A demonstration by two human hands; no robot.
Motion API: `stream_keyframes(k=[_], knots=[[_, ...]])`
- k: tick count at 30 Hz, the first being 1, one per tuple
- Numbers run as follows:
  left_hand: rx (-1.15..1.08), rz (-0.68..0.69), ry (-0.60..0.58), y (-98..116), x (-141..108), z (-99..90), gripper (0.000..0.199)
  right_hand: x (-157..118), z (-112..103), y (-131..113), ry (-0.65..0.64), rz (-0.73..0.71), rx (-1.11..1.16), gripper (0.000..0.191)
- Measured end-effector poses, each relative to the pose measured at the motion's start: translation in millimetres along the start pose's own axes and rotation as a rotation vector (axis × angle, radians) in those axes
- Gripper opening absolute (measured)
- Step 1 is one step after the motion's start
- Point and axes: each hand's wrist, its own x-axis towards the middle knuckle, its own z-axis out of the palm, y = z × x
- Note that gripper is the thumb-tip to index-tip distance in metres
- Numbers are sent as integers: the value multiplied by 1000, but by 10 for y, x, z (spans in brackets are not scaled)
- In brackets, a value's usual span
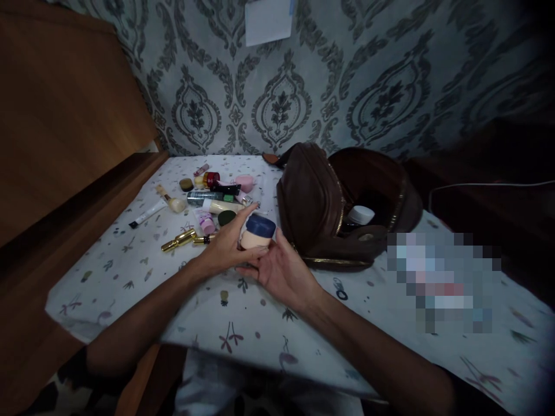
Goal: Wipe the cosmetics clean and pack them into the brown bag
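Fingers (252,253) of your left hand (226,244) are part-curled and closed around a blue-lidded jar (258,230), which you have above the counter (186,309), in front of the bag. Your right hand (288,274) is palm up just below and beside the jar, its fingers loosely spread; you cannot tell whether they grip it. Largest around you is the counter, under a white printed cloth. Next comes the brown bag (310,199), standing unzipped toward the back, just right of your hands. To its right, a pixelated patch (444,283) hides whatever lies there. Left of your hands are a dark bottle (206,198), a cream tube (221,207), a pink pot (244,183) and a red jar (211,179). Smaller are the white lid (361,215) showing inside the bag and a gold case (178,240) near your left wrist.
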Motion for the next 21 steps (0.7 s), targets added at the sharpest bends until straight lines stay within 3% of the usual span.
stream_keyframes(k=[7,13,21], knots=[[-28,14,-25,-45,-7,17,90,-18,-21,-35,14,-12,0,64],[-3,-22,-91,-2,-23,-4,89,-7,-27,-42,8,1,19,67],[87,84,-108,-66,-30,-9,77,6,-21,-43,51,30,26,69]])
